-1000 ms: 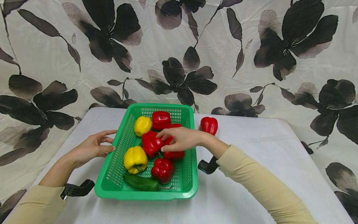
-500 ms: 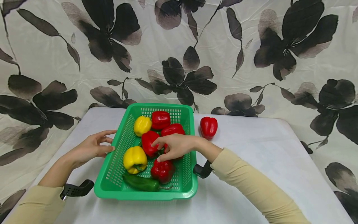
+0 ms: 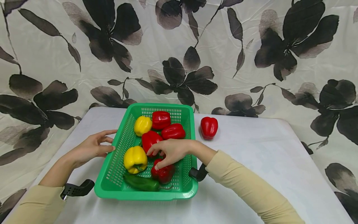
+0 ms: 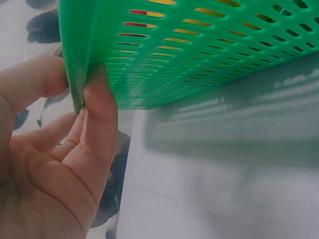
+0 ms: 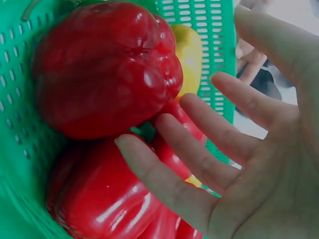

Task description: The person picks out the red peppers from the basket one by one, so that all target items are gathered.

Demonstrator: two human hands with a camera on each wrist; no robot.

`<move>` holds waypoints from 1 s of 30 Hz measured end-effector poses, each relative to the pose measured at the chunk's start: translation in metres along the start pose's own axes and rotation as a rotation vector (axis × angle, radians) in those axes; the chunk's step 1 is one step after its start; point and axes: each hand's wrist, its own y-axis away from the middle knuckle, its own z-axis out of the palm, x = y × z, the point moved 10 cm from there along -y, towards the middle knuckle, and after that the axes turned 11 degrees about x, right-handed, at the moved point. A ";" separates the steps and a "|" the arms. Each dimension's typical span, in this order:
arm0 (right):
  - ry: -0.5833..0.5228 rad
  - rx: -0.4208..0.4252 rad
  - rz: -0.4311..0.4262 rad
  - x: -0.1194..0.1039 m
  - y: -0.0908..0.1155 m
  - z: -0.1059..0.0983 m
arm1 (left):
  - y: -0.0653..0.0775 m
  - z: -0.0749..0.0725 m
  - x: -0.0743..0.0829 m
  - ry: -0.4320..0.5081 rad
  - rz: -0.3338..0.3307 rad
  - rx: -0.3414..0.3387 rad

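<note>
My left hand [image 3: 90, 146] holds the left rim of a green plastic basket [image 3: 145, 195]; in the left wrist view the thumb and fingers pinch the rim [image 4: 75, 64] from both sides. My right hand [image 3: 172, 151] is over the basket's middle, fingers loosely bent and apart, holding nothing. Its fingertips are close to a dark red bell pepper [image 5: 99, 69] and another red bell pepper [image 5: 107, 189] in the right wrist view; contact cannot be told. A large yellow bell pepper [image 3: 135, 158] lies left of the hand. The right hand partly hides the red peppers beneath it.
Also inside the basket are a smaller yellow bell pepper [image 3: 143, 126], red bell peppers [image 3: 161, 120] at the back and a long green pepper [image 3: 141, 182] at the front. One red bell pepper [image 3: 208, 128] stands outside, on the white-covered table [image 3: 251, 149]. A floral cloth [image 3: 237, 56] hangs behind.
My right hand has moved toward the front of the basket, from the middle red peppers to above the dark red one, uncovering a red pepper behind. The left hand and basket have stayed put.
</note>
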 end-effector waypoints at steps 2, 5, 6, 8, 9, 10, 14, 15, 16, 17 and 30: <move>0.011 -0.014 -0.002 0.000 0.000 0.002 | 0.000 0.000 0.000 0.000 0.001 -0.001; 0.036 -0.040 -0.011 0.000 -0.001 0.005 | 0.000 0.000 0.000 0.003 0.002 -0.003; 0.044 -0.051 -0.011 0.000 -0.001 0.007 | 0.000 0.000 0.000 0.005 0.001 -0.004; 0.061 -0.071 -0.009 0.002 -0.002 0.010 | 0.000 0.000 -0.001 0.008 0.000 -0.005; 0.069 -0.080 -0.006 0.003 -0.002 0.012 | 0.000 0.000 -0.001 0.010 0.000 -0.005; 0.074 -0.091 0.000 0.004 -0.002 0.014 | 0.000 0.000 -0.001 0.010 -0.001 -0.005; 0.091 -0.129 0.020 0.006 -0.003 0.020 | 0.000 0.000 -0.001 0.009 -0.002 -0.003; 0.096 -0.142 0.025 0.006 -0.002 0.022 | 0.000 0.000 -0.001 0.009 -0.004 -0.002; 0.097 -0.152 0.031 0.007 -0.002 0.023 | 0.000 0.000 -0.001 0.008 -0.005 -0.002; 0.104 -0.162 0.035 0.007 -0.002 0.024 | 0.000 0.000 -0.001 0.008 -0.006 -0.002; 0.228 -0.240 0.079 0.014 -0.005 0.039 | -0.001 0.000 -0.002 0.011 -0.003 -0.006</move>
